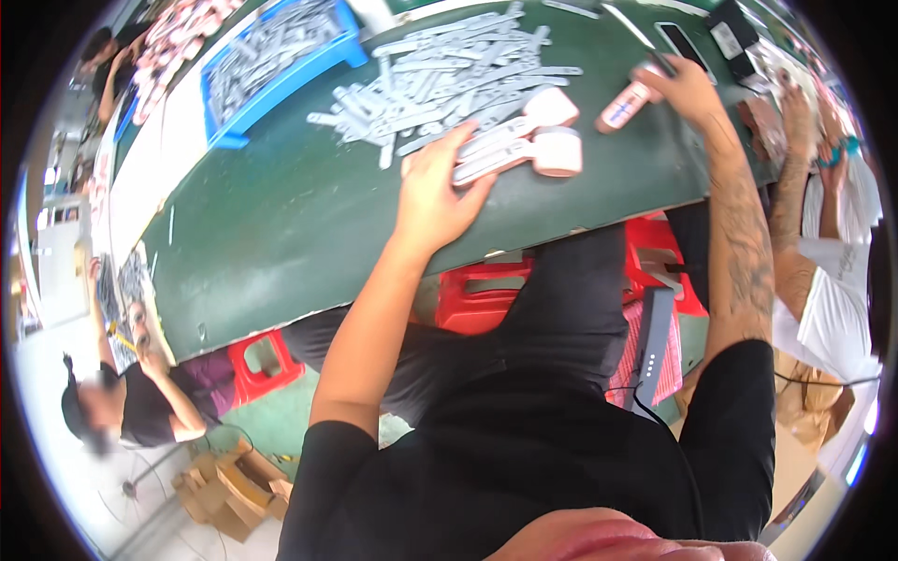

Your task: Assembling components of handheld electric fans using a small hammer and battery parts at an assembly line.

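Note:
My left hand is closed around the ends of two pink-and-grey pieces lying side by side. Each has a long grey handle and a rounded pink head, the nearer head pointing right. In my right hand is a thin tool with a dark grip and a pale shaft. Under the same hand lies a short pink piece with dark marks on its face; whether the fingers grip it is unclear. A loose heap of grey plastic strips spreads beyond my left hand.
A blue tray full of grey strips stands at the far left of the green table. A phone and a dark box lie far right. Other people sit at both sides. Red stools stand below the table edge.

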`<move>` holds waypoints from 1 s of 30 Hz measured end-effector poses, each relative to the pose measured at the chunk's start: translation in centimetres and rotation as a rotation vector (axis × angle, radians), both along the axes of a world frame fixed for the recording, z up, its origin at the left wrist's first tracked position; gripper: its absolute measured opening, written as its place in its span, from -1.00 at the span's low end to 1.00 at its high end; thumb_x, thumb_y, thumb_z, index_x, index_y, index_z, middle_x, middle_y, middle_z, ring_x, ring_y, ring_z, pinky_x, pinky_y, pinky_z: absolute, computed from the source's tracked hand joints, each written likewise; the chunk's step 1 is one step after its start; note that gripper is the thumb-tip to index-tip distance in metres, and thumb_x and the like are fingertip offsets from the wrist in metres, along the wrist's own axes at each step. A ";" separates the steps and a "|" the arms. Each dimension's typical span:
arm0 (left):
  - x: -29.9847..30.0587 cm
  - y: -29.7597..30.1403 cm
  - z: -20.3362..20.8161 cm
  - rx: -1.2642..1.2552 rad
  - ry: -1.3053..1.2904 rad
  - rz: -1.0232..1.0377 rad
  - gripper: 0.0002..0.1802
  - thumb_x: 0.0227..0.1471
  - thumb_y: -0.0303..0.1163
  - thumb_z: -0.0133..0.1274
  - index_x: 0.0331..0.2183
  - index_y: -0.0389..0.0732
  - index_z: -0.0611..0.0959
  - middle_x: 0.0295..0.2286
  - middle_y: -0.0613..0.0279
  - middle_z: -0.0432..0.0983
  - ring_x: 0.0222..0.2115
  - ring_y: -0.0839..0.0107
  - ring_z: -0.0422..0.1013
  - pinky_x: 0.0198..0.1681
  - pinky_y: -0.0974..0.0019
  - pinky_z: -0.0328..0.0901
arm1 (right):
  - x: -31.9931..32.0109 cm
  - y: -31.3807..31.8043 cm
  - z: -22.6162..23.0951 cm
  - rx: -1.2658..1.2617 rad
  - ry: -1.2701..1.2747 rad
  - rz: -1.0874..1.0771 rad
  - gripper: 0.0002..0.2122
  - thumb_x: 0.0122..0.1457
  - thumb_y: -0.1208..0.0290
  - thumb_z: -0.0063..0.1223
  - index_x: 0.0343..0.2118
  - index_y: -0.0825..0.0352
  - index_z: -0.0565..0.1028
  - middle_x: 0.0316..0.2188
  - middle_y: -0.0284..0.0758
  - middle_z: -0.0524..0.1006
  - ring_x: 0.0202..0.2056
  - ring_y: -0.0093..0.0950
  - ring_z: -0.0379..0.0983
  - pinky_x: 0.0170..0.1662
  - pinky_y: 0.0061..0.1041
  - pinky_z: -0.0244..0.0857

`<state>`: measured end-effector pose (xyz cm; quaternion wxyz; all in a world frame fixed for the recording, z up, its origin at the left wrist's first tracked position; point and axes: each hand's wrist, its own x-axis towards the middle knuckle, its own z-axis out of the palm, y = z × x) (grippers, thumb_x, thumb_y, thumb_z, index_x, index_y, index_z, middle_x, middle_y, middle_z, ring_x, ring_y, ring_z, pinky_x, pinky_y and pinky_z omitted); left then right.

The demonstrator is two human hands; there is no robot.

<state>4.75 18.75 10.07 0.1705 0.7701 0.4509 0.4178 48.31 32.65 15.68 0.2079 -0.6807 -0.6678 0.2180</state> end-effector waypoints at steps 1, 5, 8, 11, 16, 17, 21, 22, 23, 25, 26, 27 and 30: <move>0.0 0.1 0.1 0.011 0.026 0.004 -0.17 -0.05 -0.32 0.48 0.26 -0.12 0.56 0.03 0.06 0.66 -0.07 0.09 0.58 0.13 0.07 0.34 | 0.9 -1.3 -0.4 -0.011 0.073 -0.012 -0.48 0.16 -0.03 0.45 -0.05 0.37 0.71 -0.40 -0.36 0.71 -0.36 -0.59 0.59 -0.16 -0.51 0.47; 0.3 0.7 0.3 0.019 0.058 -0.014 -0.14 -0.04 -0.30 0.48 0.29 -0.13 0.53 0.05 0.04 0.64 0.00 0.08 0.56 0.21 0.05 0.29 | 0.7 -9.3 -0.1 -0.073 0.292 -0.072 -0.52 0.21 0.19 0.49 -0.01 0.52 0.61 -0.31 -0.35 0.69 -0.33 -0.64 0.59 -0.19 -0.58 0.47; 0.2 2.5 1.8 -0.078 -0.131 0.021 -0.21 0.02 -0.28 0.44 0.26 -0.16 0.56 0.03 0.06 0.65 0.06 0.17 0.54 0.23 0.06 0.33 | -1.3 -14.9 -0.2 -0.098 0.456 -0.182 -0.53 0.18 0.36 0.51 0.04 0.51 0.56 -0.31 -0.33 0.66 -0.39 -0.61 0.63 -0.28 -0.63 0.49; -0.9 7.9 3.0 0.043 -0.099 0.130 -0.69 0.05 -0.33 0.39 -0.13 -0.16 0.79 -0.15 0.09 0.68 -0.15 0.06 0.60 -0.02 0.08 0.46 | -5.9 -18.0 0.3 -0.108 0.509 -0.249 -0.57 0.14 0.38 0.55 -0.04 0.48 0.56 -0.38 -0.38 0.65 -0.42 -0.63 0.62 -0.34 -0.66 0.45; 1.6 13.1 3.4 0.149 0.376 0.175 -0.71 0.00 -0.09 0.39 -0.25 0.01 0.87 -0.35 0.22 0.70 -0.17 0.08 0.61 -0.04 0.03 0.48 | -13.2 -19.4 -0.4 -0.080 0.726 -0.313 -0.54 0.12 0.43 0.56 -0.03 0.50 0.52 -0.37 -0.32 0.66 -0.43 -0.59 0.63 -0.34 -0.61 0.52; 1.8 13.7 3.5 0.151 0.378 0.170 -0.71 0.00 -0.09 0.39 -0.25 0.01 0.87 -0.35 0.22 0.70 -0.17 0.08 0.61 -0.04 0.03 0.48 | -13.8 -19.5 -0.4 -0.079 0.702 -0.308 -0.53 0.11 0.42 0.56 -0.03 0.51 0.51 -0.37 -0.31 0.66 -0.43 -0.60 0.64 -0.34 -0.60 0.52; 1.3 14.8 3.3 0.014 0.416 0.201 -0.72 0.14 -0.10 0.30 -0.17 0.01 0.85 -0.28 0.07 0.73 -0.19 0.04 0.65 -0.06 0.01 0.51 | -16.0 -19.7 0.4 -0.086 0.660 -0.266 -0.51 0.10 0.37 0.57 -0.03 0.52 0.52 -0.37 -0.28 0.68 -0.41 -0.58 0.67 -0.32 -0.58 0.51; 0.7 14.8 3.1 -0.014 0.403 0.237 -0.73 0.16 -0.09 0.28 -0.17 0.02 0.85 -0.32 0.07 0.74 -0.21 0.06 0.66 -0.09 0.01 0.52 | -16.2 -19.7 0.1 -0.077 0.630 -0.251 -0.51 0.09 0.34 0.57 -0.05 0.50 0.53 -0.39 -0.28 0.68 -0.41 -0.58 0.67 -0.31 -0.57 0.52; 0.7 14.4 3.7 -0.085 0.426 0.294 -0.71 0.16 -0.04 0.28 -0.17 0.04 0.84 -0.38 0.10 0.74 -0.25 0.10 0.67 -0.14 0.01 0.53 | -16.2 -19.7 0.0 -0.078 0.629 -0.264 -0.51 0.09 0.34 0.57 -0.05 0.50 0.53 -0.39 -0.28 0.68 -0.41 -0.58 0.67 -0.31 -0.57 0.52; 1.6 13.7 4.7 -0.174 0.452 0.261 -0.68 0.16 -0.01 0.29 -0.15 0.04 0.84 -0.36 0.09 0.75 -0.24 0.10 0.68 -0.13 0.02 0.53 | -16.2 -19.9 -0.2 -0.079 0.600 -0.238 -0.52 0.07 0.32 0.57 -0.08 0.49 0.54 -0.40 -0.29 0.69 -0.42 -0.59 0.67 -0.30 -0.55 0.54; 1.6 13.5 5.1 -0.256 0.478 0.255 -0.65 0.16 0.02 0.29 -0.12 0.05 0.84 -0.35 0.09 0.76 -0.23 0.11 0.68 -0.13 0.03 0.53 | -16.4 -19.8 0.1 -0.076 0.602 -0.236 -0.52 0.07 0.32 0.57 -0.08 0.49 0.54 -0.40 -0.29 0.69 -0.42 -0.59 0.67 -0.30 -0.55 0.54; 2.0 13.6 5.2 -0.240 0.474 0.227 -0.60 0.15 0.06 0.30 -0.08 0.07 0.83 -0.34 0.09 0.76 -0.20 0.10 0.68 -0.10 0.04 0.53 | -16.6 -19.8 0.4 -0.085 0.606 -0.233 -0.52 0.07 0.31 0.57 -0.09 0.49 0.54 -0.40 -0.29 0.69 -0.43 -0.58 0.67 -0.30 -0.55 0.53; 3.4 15.0 4.6 -0.231 0.549 0.170 -0.65 0.17 0.04 0.28 -0.09 0.12 0.84 -0.28 0.05 0.77 -0.12 0.03 0.66 -0.03 0.01 0.53 | -17.0 -19.9 0.4 -0.081 0.611 -0.226 -0.53 0.06 0.31 0.57 -0.11 0.48 0.55 -0.41 -0.30 0.69 -0.43 -0.59 0.67 -0.30 -0.55 0.53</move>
